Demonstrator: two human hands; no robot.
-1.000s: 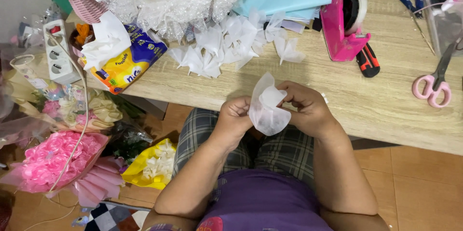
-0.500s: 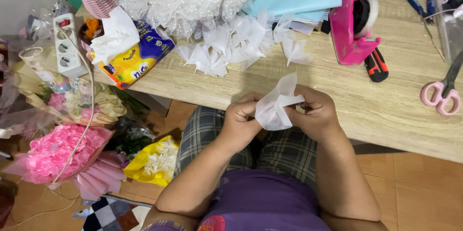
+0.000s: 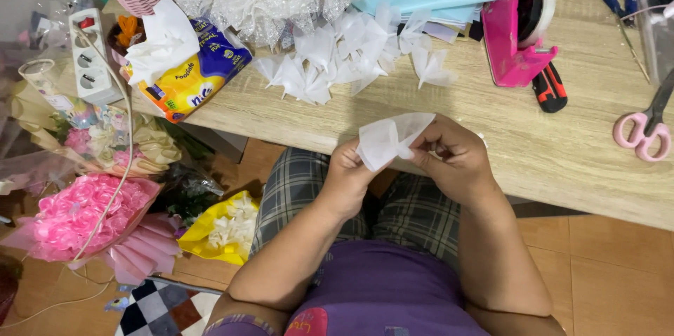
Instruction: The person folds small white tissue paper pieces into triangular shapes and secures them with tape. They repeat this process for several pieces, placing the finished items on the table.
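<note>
At the centre of the frame the left hand (image 3: 349, 171) and the right hand (image 3: 453, 157) are close together, both pinching a white folded piece of tissue (image 3: 390, 139) just above the near edge of the table (image 3: 562, 160). Higher up lies a heap of similar white folded pieces (image 3: 351, 55). A pink tape dispenser (image 3: 516, 34) stands upper right, pink scissors (image 3: 642, 132) at the right edge.
</note>
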